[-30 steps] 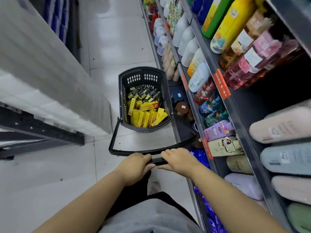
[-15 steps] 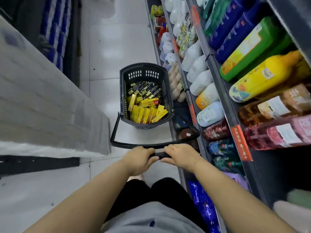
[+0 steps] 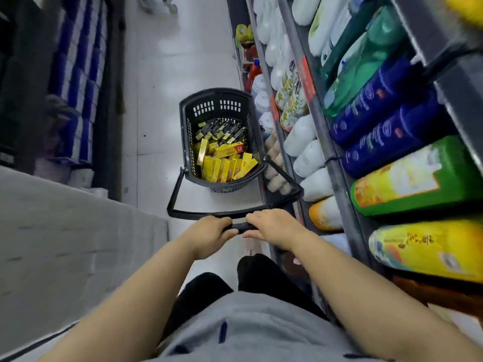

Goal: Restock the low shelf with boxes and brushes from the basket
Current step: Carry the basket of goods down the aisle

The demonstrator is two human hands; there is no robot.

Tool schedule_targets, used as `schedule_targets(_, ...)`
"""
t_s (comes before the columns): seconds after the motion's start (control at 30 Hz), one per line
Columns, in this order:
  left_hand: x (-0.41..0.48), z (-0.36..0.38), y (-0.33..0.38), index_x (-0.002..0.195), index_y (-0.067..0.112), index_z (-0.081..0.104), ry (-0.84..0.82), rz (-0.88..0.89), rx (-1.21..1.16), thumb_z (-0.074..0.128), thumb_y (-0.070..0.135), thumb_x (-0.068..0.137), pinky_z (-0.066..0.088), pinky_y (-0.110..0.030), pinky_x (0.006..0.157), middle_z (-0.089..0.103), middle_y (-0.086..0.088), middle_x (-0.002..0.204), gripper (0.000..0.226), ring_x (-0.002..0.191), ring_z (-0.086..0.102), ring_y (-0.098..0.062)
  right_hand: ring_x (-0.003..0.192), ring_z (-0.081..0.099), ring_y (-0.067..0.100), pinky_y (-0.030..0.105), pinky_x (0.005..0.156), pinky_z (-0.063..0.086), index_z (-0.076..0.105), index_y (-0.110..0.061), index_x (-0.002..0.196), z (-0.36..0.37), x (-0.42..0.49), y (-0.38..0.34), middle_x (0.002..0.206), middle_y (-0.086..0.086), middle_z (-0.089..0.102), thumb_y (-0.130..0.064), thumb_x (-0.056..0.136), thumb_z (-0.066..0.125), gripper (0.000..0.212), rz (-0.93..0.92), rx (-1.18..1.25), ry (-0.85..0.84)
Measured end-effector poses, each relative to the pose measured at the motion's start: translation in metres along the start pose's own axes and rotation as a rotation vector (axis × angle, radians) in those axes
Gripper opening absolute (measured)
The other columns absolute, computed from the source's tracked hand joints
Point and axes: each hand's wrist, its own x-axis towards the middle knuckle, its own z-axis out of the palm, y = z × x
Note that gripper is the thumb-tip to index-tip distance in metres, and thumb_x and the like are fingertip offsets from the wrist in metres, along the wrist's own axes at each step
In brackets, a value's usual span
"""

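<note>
Basket [image 3: 217,99] of black plastic sits on the aisle floor, with yellow boxes [image 3: 224,164] filling its near end and dark brush packs [image 3: 222,129] its far end. Nearer than the basket, left hand [image 3: 211,232] and right hand [image 3: 274,227] curl side by side round its long handle [image 3: 241,227]. Shelved bottles [image 3: 300,135] line the basket's right.

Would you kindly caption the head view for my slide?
Left hand and right hand grip the handle of a basket holding yellow boxes and brushes, beside stocked shelves.
</note>
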Motion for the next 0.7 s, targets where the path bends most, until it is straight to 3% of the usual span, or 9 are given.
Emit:
schedule_targets(0.2, 0.079, -0.070, -0.010, 0.089, 0.012, 0.051, 0.034, -0.079, -0.005, 0.040, 0.038, 0.098, 0.025, -0.032, 0.061, 0.062, -0.011, 0.092, 0.030, 0.085, 0.055, -0.028, 0.092, 0.059, 0.030, 0.038, 0.062, 0.033, 0.047, -0.014, 0.102, -0.054, 0.071, 0.065, 0.100, 0.007, 0.059, -0.057, 0.093, 0.036, 0.045, 0.039, 0.005, -0.036)
schedule_targets(0.43, 0.147, -0.144, -0.061, 0.091, 0.010, 0.056, 0.102, -0.010, -0.014, 0.042, 0.042, 0.096, 0.039, -0.039, 0.069, 0.064, -0.009, 0.088, 0.035, 0.082, 0.056, -0.027, 0.095, 0.061, 0.029, 0.035, 0.060, 0.029, 0.048, -0.013, 0.106, -0.100, 0.165, 0.121, 0.104, 0.006, 0.062, -0.059, 0.093, 0.034, 0.049, -0.014, -0.131, -0.060)
schedule_targets(0.57, 0.191, -0.195, -0.096, 0.090, 0.013, 0.057, 0.167, 0.046, -0.016, 0.043, 0.042, 0.095, 0.038, -0.037, 0.065, 0.065, -0.009, 0.087, 0.032, 0.081, 0.057, -0.028, 0.093, 0.061, 0.029, 0.037, 0.061, 0.034, 0.049, -0.014, 0.106, -0.136, 0.226, 0.154, 0.103, 0.006, 0.062, -0.060, 0.092, 0.031, 0.052, -0.017, -0.149, -0.068)
schedule_targets(0.7, 0.235, -0.261, -0.126, 0.089, 0.013, 0.055, 0.121, 0.027, -0.033, 0.042, 0.043, 0.096, 0.039, -0.039, 0.065, 0.064, -0.010, 0.088, 0.034, 0.082, 0.057, -0.029, 0.094, 0.060, 0.028, 0.037, 0.063, 0.034, 0.049, -0.014, 0.106, -0.177, 0.288, 0.181, 0.102, 0.006, 0.060, -0.059, 0.093, 0.032, 0.051, 0.024, -0.100, -0.068)
